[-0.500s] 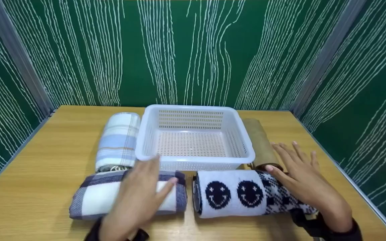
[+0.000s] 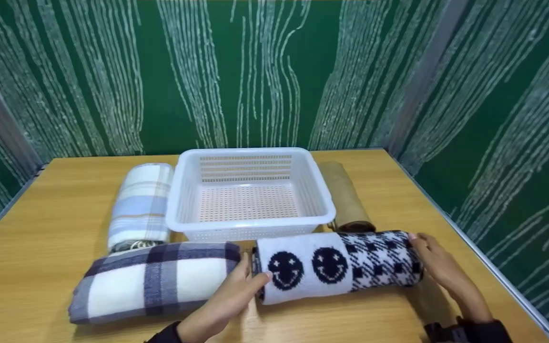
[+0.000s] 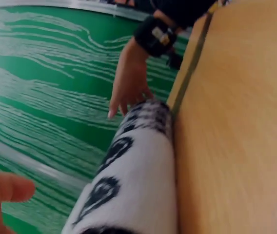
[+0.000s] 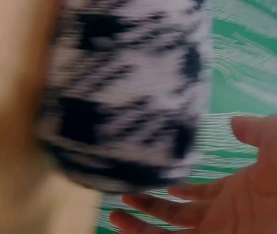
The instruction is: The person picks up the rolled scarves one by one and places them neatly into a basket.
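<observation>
A rolled knit scarf [image 2: 303, 269], white with black smiley faces and a black-and-white houndstooth part, lies slightly tilted at the table's front. My left hand [image 2: 229, 297] is at its left end, thumb at the front edge and fingers behind. At the houndstooth end my right hand [image 2: 446, 267] touches the roll with extended fingers. In the right wrist view the thumb and fingers of that hand [image 4: 246, 195] are spread beside the roll's end. The left wrist view shows the left thumb [image 3: 11, 190] apart from the scarf [image 3: 138, 170].
Behind the scarf stands a white plastic basket [image 2: 255, 221]. A rolled blue-and-white plaid cloth [image 2: 141, 205] lies left of it, a tan roll [image 2: 343, 195] right. A purple-and-white checked roll [image 2: 160, 281] lies at front left. Green patterned walls [image 2: 265, 71] border the wooden table [image 2: 31, 228].
Both hands have come down to the two ends of the smiley scarf. Its right end has risen slightly, and the whole view has shifted.
</observation>
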### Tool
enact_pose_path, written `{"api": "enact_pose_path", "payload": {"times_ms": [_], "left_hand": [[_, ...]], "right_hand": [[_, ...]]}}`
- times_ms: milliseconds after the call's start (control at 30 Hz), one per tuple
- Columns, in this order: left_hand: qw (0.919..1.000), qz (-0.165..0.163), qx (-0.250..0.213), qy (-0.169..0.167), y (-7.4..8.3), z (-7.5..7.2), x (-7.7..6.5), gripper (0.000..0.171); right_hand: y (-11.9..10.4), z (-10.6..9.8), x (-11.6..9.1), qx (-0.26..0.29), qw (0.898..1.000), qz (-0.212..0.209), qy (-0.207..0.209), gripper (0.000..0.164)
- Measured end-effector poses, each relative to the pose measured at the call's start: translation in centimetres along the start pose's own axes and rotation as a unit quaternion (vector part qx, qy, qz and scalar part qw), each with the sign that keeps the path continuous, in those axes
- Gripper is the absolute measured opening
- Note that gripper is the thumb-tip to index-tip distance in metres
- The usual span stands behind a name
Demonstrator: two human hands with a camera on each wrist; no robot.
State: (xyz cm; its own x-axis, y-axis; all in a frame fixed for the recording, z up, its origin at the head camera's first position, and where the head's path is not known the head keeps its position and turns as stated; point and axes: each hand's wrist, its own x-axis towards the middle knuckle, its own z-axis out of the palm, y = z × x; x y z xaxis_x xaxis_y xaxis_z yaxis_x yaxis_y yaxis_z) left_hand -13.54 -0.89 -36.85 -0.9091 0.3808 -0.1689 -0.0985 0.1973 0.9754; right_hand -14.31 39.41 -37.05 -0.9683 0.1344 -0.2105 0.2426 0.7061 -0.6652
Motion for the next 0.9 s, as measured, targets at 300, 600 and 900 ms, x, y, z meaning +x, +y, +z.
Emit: {"api": "enact_pose_path", "payload": {"times_ms": [300, 600, 900], "left_hand": [[0.9848, -0.109, -0.127, 0.046, 0.2, 1.5, 1.6, 0.087], [0.9752, -0.116, -0.155, 0.107, -0.9, 3.3, 3.0, 0.095], [0.9648, -0.137, -0.160, 0.156, -1.9, 4.8, 4.9, 0.095]], "right_hand": [[2.3, 0.6, 2.6, 0.218, 0.971, 0.067, -0.075, 0.096], [1.3, 1.2, 2.9, 0.237, 0.965, 0.072, -0.086, 0.095], [1.1, 1.7, 2.4, 0.262, 0.956, 0.086, -0.094, 0.092]]}}
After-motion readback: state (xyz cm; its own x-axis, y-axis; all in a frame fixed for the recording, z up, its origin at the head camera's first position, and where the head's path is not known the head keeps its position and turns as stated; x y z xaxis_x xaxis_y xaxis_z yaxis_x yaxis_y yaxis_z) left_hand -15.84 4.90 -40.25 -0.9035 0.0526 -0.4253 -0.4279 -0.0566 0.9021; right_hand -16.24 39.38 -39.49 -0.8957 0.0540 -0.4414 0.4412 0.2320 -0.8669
